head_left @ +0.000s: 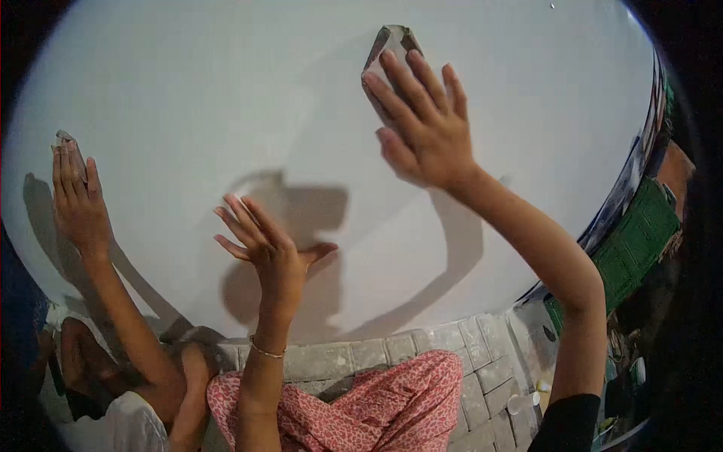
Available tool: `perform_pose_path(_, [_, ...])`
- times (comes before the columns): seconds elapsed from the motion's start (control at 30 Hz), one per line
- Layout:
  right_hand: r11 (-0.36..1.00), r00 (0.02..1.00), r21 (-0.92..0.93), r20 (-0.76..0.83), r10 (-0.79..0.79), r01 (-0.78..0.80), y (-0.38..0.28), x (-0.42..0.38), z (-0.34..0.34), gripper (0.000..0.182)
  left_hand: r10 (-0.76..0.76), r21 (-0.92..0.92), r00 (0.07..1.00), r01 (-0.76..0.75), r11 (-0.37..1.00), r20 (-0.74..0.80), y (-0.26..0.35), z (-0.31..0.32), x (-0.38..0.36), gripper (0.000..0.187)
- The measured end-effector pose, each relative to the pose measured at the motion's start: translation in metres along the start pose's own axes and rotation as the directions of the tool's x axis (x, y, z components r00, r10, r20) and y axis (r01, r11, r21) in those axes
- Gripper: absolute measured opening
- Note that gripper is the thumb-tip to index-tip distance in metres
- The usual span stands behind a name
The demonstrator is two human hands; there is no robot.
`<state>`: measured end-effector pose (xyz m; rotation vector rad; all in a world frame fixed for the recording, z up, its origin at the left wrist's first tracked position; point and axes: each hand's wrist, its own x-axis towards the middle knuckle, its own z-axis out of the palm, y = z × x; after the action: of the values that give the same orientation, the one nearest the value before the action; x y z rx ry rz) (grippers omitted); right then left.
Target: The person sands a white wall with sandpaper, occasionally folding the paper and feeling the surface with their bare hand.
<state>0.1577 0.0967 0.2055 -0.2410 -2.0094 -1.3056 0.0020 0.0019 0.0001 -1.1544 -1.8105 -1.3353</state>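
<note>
My right hand point(431, 135) presses a folded sheet of sandpaper point(395, 38) against a white wall point(218, 98). Its fingers lie spread over the sheet, whose top corners stick out above the fingertips. Lower down, in the middle of the view, my left hand point(273, 245) is raised before the wall. Its fingers and thumb are apart, with nothing held, and a thin bracelet point(266, 348) circles that wrist.
At the left, another person's hand point(80, 207) lies against the wall over a small sheet. That person's knees show below. Grey paving bricks point(320, 361) run along the wall's foot. A white cup point(521, 403) and a green crate-like thing point(636, 241) are at the right.
</note>
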Motion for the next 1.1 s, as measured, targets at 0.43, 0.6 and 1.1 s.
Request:
perform_pose_path(0.43, [0.791,0.874,0.391,-0.089,-0.477,0.471,-0.081,0.000,0.032,0.045,-0.086,0.027,0.993,0.089,0.996,-0.087,-0.005,0.014,-0.010,0.146])
perform_pose_path(0.6, [0.886,0.919,0.245,-0.077,-0.387,0.394,-0.080,0.019,0.026,0.057,-0.132,0.106,0.987,0.142,0.984,-0.092,-0.001,0.011,-0.007,0.147])
perform_pose_path(1.1, [0.608,0.526,0.255,-0.323,0.786,-0.752,0.075,0.058,-0.005,0.055,-0.102,0.005,0.994,0.103,0.995,-0.043,0.003,0.005,-0.007,0.141])
